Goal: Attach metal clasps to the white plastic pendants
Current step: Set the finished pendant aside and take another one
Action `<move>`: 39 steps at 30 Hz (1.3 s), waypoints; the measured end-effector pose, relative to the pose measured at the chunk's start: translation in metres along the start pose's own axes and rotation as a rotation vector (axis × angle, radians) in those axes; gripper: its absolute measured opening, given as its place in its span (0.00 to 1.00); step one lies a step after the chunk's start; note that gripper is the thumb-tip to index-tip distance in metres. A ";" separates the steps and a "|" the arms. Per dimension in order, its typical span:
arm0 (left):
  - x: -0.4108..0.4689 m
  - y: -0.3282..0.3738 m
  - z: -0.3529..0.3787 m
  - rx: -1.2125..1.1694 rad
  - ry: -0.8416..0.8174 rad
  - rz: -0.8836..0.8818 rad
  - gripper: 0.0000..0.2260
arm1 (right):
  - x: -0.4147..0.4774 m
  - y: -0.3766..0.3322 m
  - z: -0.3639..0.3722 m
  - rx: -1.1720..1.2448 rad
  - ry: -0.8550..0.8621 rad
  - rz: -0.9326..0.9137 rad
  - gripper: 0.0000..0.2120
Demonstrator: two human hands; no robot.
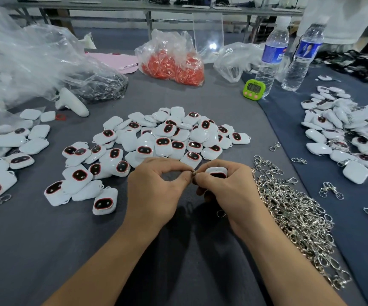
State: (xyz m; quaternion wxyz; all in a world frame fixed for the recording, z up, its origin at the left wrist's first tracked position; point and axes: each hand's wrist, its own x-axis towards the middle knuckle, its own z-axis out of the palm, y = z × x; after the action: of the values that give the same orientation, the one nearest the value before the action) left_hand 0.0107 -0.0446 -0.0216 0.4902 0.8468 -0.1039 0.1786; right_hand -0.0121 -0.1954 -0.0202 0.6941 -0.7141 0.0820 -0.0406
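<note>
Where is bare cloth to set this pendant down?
Bare grey cloth near-left, below the central pendant pile; also a strip between that pile and the green timer. Crowded: clasp heap beside the right hand, left-edge pile, right-edge pile.

The table (46, 250) is covered with a dark grey cloth, and along its right side a second, bluer cloth (289, 129) meets it in a curved edge. Beyond the table's far edge lies a grey-blue floor (117, 38). Past that, a long grey workbench (112, 6) on pale metal legs (149, 21) runs across the room. Soft, even light falls over the table, and one bright spot (211, 46) glints on a clear upright panel (208, 25) at its far edge.
</note>
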 end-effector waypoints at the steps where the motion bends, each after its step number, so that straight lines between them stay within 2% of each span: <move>1: 0.000 0.000 0.000 0.006 0.004 0.005 0.12 | 0.000 0.000 0.000 -0.009 0.009 0.004 0.07; 5: 0.000 -0.001 0.002 -0.069 -0.014 -0.064 0.11 | 0.001 0.001 0.002 -0.029 0.028 -0.005 0.09; 8: -0.001 -0.002 0.001 -0.104 -0.039 -0.069 0.12 | 0.000 0.001 0.004 -0.054 0.006 -0.032 0.06; 13: 0.000 0.000 -0.001 -0.078 -0.041 -0.051 0.12 | 0.001 0.003 0.001 -0.169 0.073 -0.113 0.02; 19: -0.001 -0.003 -0.002 -0.018 -0.034 0.016 0.11 | -0.001 0.004 0.003 -0.347 0.202 -0.254 0.10; 24: -0.002 -0.002 -0.001 -0.035 -0.049 0.027 0.11 | -0.001 0.003 0.001 -0.355 0.153 -0.235 0.08; 28: -0.002 -0.003 0.000 -0.096 -0.066 -0.048 0.10 | -0.002 0.002 0.001 -0.306 0.132 -0.198 0.07; 34: -0.002 -0.001 0.000 -0.005 -0.046 -0.038 0.10 | -0.002 0.002 0.002 -0.302 0.163 -0.244 0.08; 39: -0.002 0.000 -0.002 0.052 -0.049 0.008 0.11 | -0.003 0.001 0.003 -0.259 0.124 -0.293 0.09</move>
State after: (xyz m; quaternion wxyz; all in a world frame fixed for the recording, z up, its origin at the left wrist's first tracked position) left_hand 0.0086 -0.0430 -0.0214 0.4647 0.8629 -0.1145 0.1624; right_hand -0.0150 -0.1921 -0.0212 0.5767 -0.7978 0.0240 -0.1742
